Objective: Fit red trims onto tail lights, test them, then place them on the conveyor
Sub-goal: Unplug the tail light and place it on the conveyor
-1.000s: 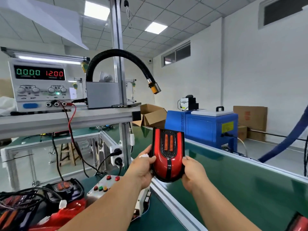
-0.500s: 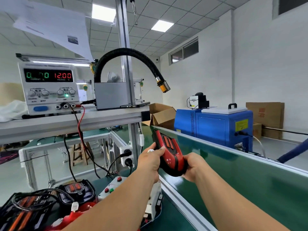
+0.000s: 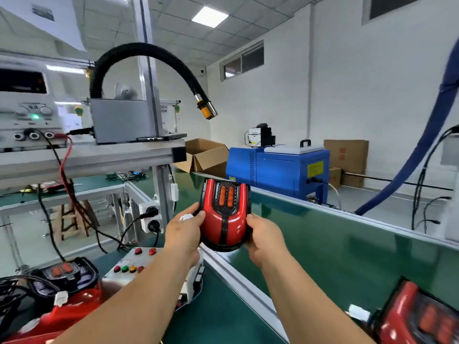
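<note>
Your left hand (image 3: 185,233): grips the tail light (image 3: 224,216) by its left edge.
Your right hand (image 3: 264,238): grips its right edge above the conveyor (image 3: 347,249).

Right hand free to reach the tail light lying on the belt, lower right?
Probably not yet: right hand and left hand both grip the raised tail light. Otherwise the belt toward the lying tail light looks unobstructed.

My right hand (image 3: 263,235) is partly hidden behind the light (image 3: 224,219) I hold. A 2nd light (image 3: 419,316) at lower right is blurred and cut by the edge. The supply (image 3: 24,115), cut at left, has a display too blurred to read.
</note>
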{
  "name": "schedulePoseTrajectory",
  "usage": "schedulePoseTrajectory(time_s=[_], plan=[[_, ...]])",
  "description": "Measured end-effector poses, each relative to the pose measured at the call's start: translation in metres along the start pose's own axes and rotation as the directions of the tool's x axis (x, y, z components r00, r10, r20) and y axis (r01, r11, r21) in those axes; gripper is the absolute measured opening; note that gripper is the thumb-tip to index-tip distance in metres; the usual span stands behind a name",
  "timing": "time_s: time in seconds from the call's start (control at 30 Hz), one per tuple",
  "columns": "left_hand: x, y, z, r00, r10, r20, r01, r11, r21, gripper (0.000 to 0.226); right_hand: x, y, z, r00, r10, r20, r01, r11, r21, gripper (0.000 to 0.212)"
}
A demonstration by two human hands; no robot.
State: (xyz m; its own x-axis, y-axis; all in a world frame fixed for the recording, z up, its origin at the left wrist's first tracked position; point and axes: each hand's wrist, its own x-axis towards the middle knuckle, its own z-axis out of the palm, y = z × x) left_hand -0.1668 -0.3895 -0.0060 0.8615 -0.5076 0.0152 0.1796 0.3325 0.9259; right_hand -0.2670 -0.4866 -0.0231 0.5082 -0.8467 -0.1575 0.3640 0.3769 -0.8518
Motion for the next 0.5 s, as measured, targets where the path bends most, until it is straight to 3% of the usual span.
schedulePoseTrajectory(time_s=[0.17,0.5], plan=[[-0.041,-0.017,0.037,0.99,0.042,0.133,-0.037,0.999,-0.039,0.021,-0.043,-0.02,-0.056,0.973,-0.205,-0.11,0.199,0.978,-0.062,0.025],[-0.135,-0.058,0.104,0.915,-0.056,0.399,0.064,0.998,-0.009,0.016,-0.124,-0.059,-0.173,0.861,-0.378,-0.339,0.325,0.924,-0.203,0.032]])
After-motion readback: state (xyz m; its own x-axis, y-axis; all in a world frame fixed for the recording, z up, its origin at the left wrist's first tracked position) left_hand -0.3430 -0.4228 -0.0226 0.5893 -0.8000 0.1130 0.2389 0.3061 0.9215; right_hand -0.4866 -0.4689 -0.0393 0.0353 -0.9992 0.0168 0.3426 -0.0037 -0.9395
